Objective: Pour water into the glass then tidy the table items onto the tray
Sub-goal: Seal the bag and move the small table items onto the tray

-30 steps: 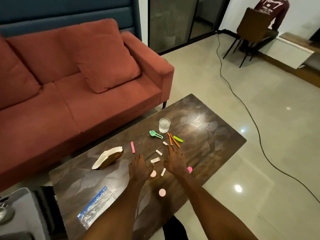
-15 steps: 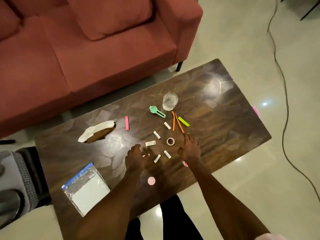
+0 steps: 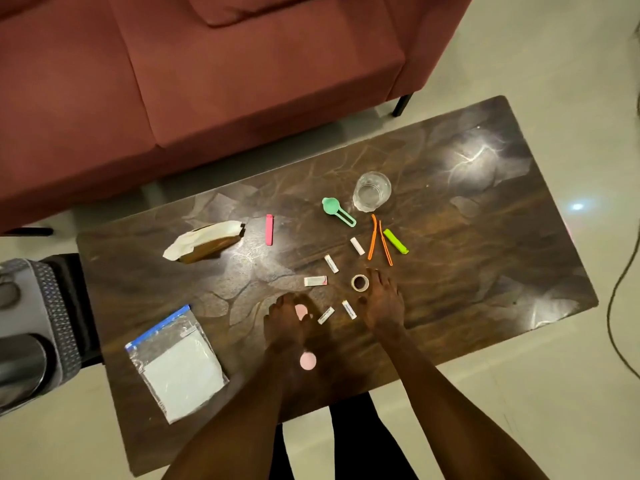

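Observation:
A clear glass (image 3: 372, 191) stands upright on the dark wooden table (image 3: 485, 258). Small items lie scattered near it: a green scoop (image 3: 336, 211), a pink stick (image 3: 269, 229), orange sticks (image 3: 377, 242), a lime clip (image 3: 395, 241), a tape ring (image 3: 360, 282), several white tubes and pink discs. My left hand (image 3: 285, 323) rests flat on the table, partly covering a pink disc (image 3: 302, 311). My right hand (image 3: 382, 301) lies flat beside the tape ring, fingers spread. Neither hand holds anything. No tray or water container is in view.
A zip bag (image 3: 176, 363) with white content lies at the table's near left. A crumpled paper pouch (image 3: 204, 240) sits further back. A red sofa (image 3: 207, 81) runs behind the table. Grey fabric and metal objects (image 3: 31, 337) are at the left; a cable (image 3: 620, 306) crosses the floor.
The view has tilted down and closer to the table. My left hand has slid slightly over a pink disc; my right hand stays by the tape ring.

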